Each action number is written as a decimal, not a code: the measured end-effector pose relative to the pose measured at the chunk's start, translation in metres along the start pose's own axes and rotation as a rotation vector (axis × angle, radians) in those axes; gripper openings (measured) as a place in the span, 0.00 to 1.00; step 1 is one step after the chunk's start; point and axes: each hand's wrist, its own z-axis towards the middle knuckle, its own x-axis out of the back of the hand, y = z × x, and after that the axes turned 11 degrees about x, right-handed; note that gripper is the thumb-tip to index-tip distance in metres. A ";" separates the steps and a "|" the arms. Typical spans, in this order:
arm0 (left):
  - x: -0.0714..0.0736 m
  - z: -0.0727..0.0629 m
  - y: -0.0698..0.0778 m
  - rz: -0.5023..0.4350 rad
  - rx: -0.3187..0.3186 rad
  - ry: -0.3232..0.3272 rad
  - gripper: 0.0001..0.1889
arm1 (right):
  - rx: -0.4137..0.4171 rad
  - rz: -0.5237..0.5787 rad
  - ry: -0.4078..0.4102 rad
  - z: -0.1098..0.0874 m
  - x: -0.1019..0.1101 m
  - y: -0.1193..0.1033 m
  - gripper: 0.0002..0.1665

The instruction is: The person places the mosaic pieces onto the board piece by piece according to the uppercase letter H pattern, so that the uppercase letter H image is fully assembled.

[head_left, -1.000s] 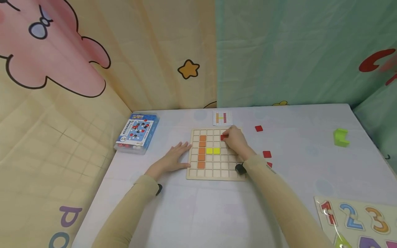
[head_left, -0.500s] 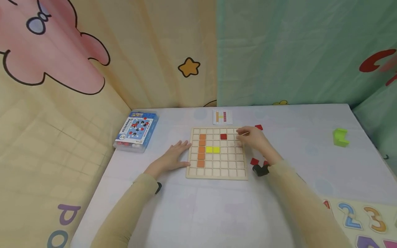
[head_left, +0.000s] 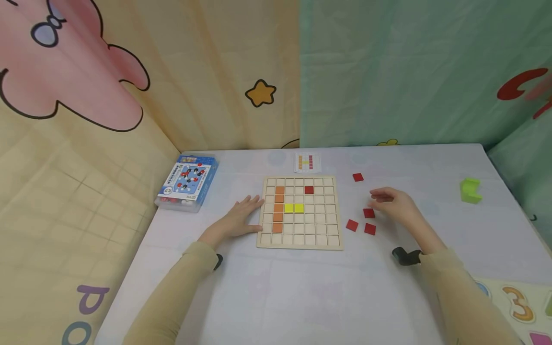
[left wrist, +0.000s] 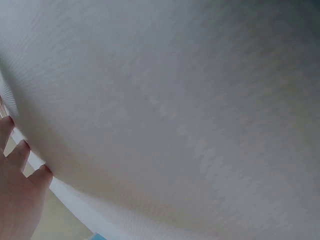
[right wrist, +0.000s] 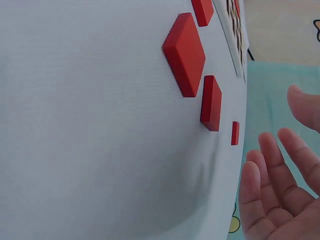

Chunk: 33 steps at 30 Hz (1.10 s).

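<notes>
A wooden grid board (head_left: 319,242) lies on the table, with a column of orange tiles (head_left: 278,208), two yellow tiles (head_left: 294,208) and one red tile (head_left: 309,189) in its squares. My left hand (head_left: 233,220) rests flat with spread fingers, fingertips and thumb at the board's left edge. Off the board's right side my right hand (head_left: 396,206) hovers with loosely bent fingers. In the right wrist view nothing is between its fingers (right wrist: 272,155) and thumb. Several loose red tiles lie to the left of it; the nearest red tile (head_left: 368,213) is just below its fingertips.
A small pattern card (head_left: 307,163) lies behind the board. At the back left stands a boxed molecule set (head_left: 187,183). A green block (head_left: 470,190) is at the far right, and a number puzzle board (head_left: 496,287) at the front right corner.
My right hand has let go of the red tile in the board's upper right and moved right, past the board's edge, uncovering the loose red tiles. The left hand stays in place.
</notes>
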 end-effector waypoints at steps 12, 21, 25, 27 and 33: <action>-0.001 0.001 0.000 -0.010 0.007 -0.001 0.47 | 0.038 -0.007 -0.018 -0.008 -0.004 0.009 0.34; 0.000 0.000 0.001 -0.012 -0.002 -0.001 0.47 | -0.004 -0.079 -0.039 -0.003 -0.014 0.010 0.33; 0.000 0.000 0.001 -0.007 0.000 -0.001 0.47 | 0.007 -0.122 -0.041 -0.002 -0.017 0.011 0.30; 0.000 0.001 0.001 -0.005 0.004 -0.002 0.47 | 0.019 -0.138 -0.033 -0.001 -0.018 0.011 0.29; -0.001 0.001 0.001 -0.002 0.018 -0.006 0.47 | 0.051 -0.173 -0.014 -0.001 -0.021 0.006 0.24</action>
